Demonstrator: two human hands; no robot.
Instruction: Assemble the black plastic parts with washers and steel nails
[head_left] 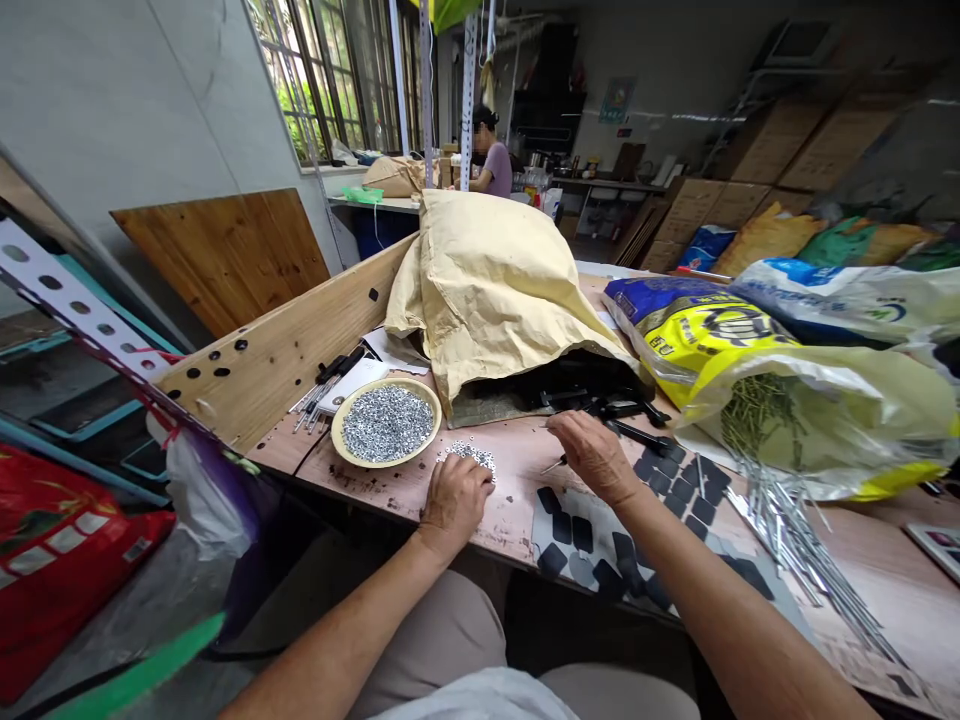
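My left hand (454, 502) rests on the table's front part with its fingers curled together at a small heap of metal nuts or rings (472, 456). Whatever its fingertips pinch is hidden. Left of it stands a cream bowl (339, 440) full of the same small silvery pieces. My right hand (596, 458) is closed just in front of the paper sack's mouth. From under its fingers pokes a thin metal rod (553, 466) with a dark end. Black plastic parts (637, 434) lie beside that hand, some spilling from the kraft paper sack (502, 270).
Black rounded pads (582, 533) on a sheet cover the front right. A yellow-and-blue plastic bag (720, 335) holds metal rods (814, 545) that spill out. Black-handled rods (330, 375) lie behind the bowl. A wooden board (300, 340) edges the left. Another person (496, 168) sits farther back.
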